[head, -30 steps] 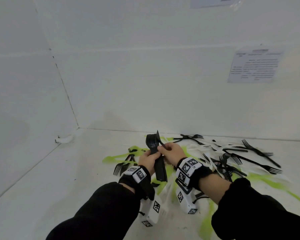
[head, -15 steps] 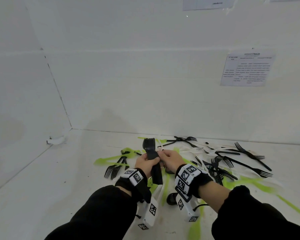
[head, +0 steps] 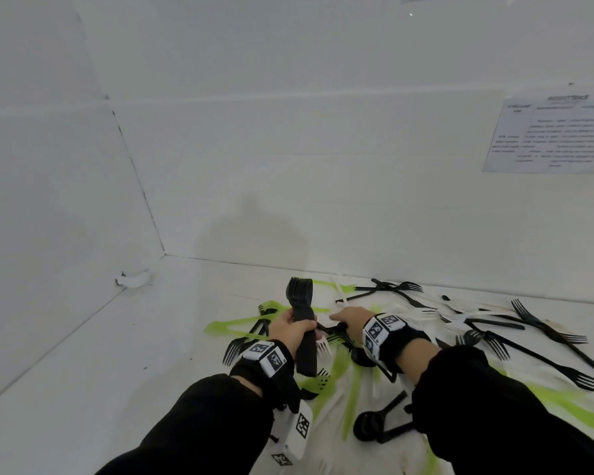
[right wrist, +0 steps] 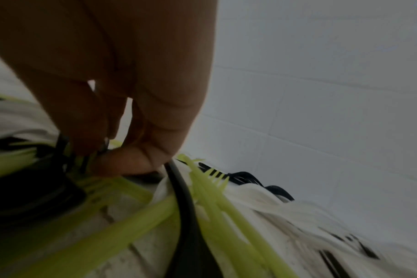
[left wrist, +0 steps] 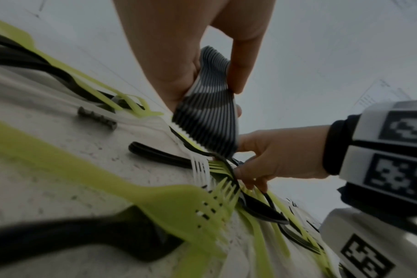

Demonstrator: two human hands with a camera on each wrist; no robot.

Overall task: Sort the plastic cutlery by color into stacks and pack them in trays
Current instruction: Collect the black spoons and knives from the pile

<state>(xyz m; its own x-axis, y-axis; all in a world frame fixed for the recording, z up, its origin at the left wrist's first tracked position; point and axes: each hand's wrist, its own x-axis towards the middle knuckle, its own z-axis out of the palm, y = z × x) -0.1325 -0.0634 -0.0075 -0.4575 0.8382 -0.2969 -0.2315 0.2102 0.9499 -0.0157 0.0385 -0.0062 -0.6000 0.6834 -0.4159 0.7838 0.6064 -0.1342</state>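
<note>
My left hand (head: 290, 329) grips an upright stack of black cutlery (head: 302, 313) round its handles; the nested edges of the stack (left wrist: 207, 116) show in the left wrist view under my left hand (left wrist: 179, 56). My right hand (head: 348, 318) is down on the mixed pile just right of the stack. Its thumb and fingers (right wrist: 122, 150) pinch a thin black utensil handle (right wrist: 179, 190) lying among green and white forks. The left wrist view shows the same right hand (left wrist: 262, 161) curled over that black utensil (left wrist: 257, 205).
Loose green forks (head: 240, 327), white forks (head: 422, 313) and black forks (head: 546, 334) lie scattered over the white tabletop (head: 117, 354), with black spoons (head: 367, 426) near my right sleeve. White walls close the back and left. A paper sheet (head: 549, 135) hangs on the back wall.
My right hand has left the black stack and dropped to the pile on its right, pinching a black utensil. My left hand still holds the stack upright.
</note>
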